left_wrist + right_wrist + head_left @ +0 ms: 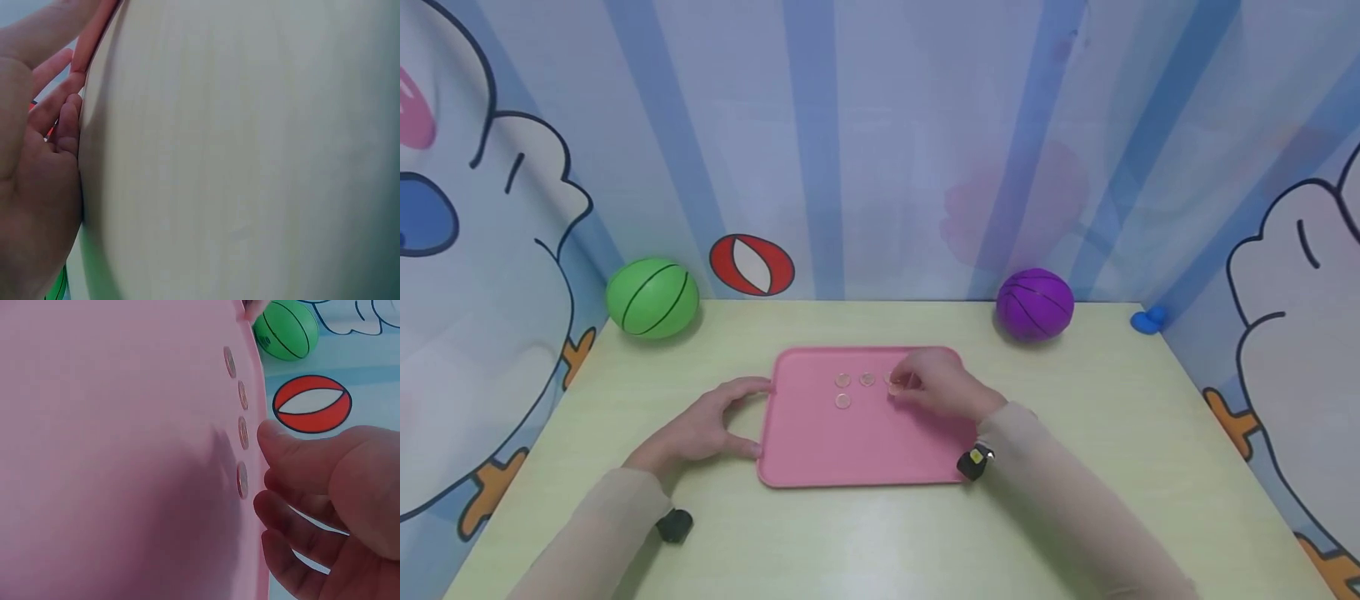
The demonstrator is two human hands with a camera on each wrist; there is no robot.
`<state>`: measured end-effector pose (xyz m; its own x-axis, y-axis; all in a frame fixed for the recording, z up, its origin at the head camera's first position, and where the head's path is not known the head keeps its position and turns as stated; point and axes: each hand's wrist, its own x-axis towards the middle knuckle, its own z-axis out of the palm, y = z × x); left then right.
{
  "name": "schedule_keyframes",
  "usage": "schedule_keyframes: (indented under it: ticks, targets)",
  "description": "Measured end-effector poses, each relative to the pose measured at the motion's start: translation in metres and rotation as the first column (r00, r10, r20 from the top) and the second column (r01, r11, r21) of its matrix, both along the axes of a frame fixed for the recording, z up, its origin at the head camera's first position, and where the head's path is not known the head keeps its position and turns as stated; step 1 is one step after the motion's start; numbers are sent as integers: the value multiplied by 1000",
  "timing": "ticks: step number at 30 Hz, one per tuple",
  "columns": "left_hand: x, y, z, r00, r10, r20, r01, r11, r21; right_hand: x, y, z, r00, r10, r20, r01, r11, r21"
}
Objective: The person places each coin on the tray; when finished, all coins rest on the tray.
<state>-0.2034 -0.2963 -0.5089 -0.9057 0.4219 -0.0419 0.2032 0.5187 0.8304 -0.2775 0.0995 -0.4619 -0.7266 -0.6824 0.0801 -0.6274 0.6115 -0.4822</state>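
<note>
A pink tray (820, 450) lies on the table, holding several small round coins. Three sit in a row along its far part: one coin (842, 380) at the left, another coin (867, 379) beside it, and one partly hidden near my right fingertips. A further coin (842, 401) lies just below the row's left end. My right hand (943, 387) pinches a coin (895, 388) low over the tray; in the right wrist view the fingertips' contact is hidden. At the tray's left rim my left hand (707, 425) rests with thumb and fingers spread apart, touching the edge.
Toward the back left of the table stands a green ball (652, 298), and a purple ball (1035, 305) stands at the back right. A small blue object (1148, 320) lies in the far right corner. Printed cloth walls (910, 150) enclose the back and sides.
</note>
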Motion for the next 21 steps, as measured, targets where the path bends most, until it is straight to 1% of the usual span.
schedule_keyframes:
  ticks: [3,11,21]
  targets:
    - [-1,0,0,1000,3,2,-3,1000,-2,3,-7,-1,1000,2,-16,-1,1000,23]
    - [1,1,2,1000,11,11,-11,1000,0,9,-26,-3,999,-26,43,24,998,66]
    - [0,1,1,1000,17,8,-17,1000,-12,11,-38,-8,1000,-17,26,14,994,111]
